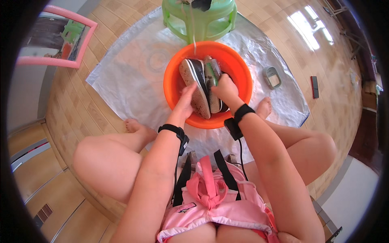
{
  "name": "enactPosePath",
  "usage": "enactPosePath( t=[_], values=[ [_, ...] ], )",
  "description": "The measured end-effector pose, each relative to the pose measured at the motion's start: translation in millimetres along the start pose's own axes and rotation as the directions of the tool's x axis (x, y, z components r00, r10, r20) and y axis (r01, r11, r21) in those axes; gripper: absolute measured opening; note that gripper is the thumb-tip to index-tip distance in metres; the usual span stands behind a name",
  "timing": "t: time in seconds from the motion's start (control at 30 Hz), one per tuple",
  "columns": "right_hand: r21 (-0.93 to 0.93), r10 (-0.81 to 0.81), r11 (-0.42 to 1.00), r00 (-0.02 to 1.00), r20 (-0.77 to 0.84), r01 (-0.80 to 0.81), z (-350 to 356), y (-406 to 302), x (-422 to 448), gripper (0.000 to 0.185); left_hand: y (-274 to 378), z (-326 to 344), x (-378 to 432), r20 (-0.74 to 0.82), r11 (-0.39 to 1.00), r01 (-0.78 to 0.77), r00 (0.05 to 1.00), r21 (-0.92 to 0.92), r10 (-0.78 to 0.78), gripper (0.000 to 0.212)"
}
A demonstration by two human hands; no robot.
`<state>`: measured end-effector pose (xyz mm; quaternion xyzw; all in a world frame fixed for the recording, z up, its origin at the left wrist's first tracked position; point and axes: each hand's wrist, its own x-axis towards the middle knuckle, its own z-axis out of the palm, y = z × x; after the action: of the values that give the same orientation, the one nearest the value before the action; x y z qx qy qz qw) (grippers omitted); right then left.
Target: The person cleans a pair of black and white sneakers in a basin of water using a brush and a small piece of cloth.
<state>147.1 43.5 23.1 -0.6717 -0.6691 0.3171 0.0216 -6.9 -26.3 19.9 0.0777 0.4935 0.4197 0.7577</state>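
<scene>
A pair of black shoes with white stripes lies on its sides in an orange plastic basin (pixel 244 100), the patterned soles turned partly up. Brown dirt marks the sole of the left shoe (pixel 199 101). My left hand (pixel 187 101) grips that shoe at its outer edge, thumb over the sole. Over the right shoe (pixel 214 104), my right hand (pixel 226 88) is closed around what looks like a scrub brush (pixel 216 67), greyish with green bristles. The brush is against or just above that sole; its grip is hidden by my fingers.
A green plastic stool (pixel 202 22) stands behind the basin, a thin pale strand hanging from it. Silvery sheeting (pixel 130 73) covers the floor. To the right are a small grey dish (pixel 272 78) and a dark phone-like object (pixel 314 87). A pink-framed mirror (pixel 86 38) stands left.
</scene>
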Motion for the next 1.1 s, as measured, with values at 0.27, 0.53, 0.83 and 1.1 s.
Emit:
enactPosePath(
  t=[0.27, 0.53, 0.83, 1.1],
  values=[
    [-0.053, -0.067, 0.997, 0.995, -0.07, 0.063, 11, -3, -8, 0.034, -28, -14, 23, -0.414, 0.912, 0.089, 0.906, 0.401, 0.093, 0.09],
    [-0.054, -0.153, 0.988, 0.971, -0.182, 0.145, 49, 17, -2, 0.042, -20, -1, 31, -0.403, 0.501, 0.262, 0.894, 0.825, 0.197, 0.104],
    [0.43, 0.079, 0.895, 0.99, 0.114, -0.121, 58, 57, 30, 0.056, -43, 4, 60, -0.378, 0.44, 0.211, 0.861, 0.873, 0.339, 0.12],
    [0.388, 0.115, 0.911, 0.989, 0.089, -0.141, 75, 65, 40, 0.062, -40, 10, 72, -0.485, 0.425, 0.359, 0.842, 0.831, 0.238, 0.114]
  ],
)
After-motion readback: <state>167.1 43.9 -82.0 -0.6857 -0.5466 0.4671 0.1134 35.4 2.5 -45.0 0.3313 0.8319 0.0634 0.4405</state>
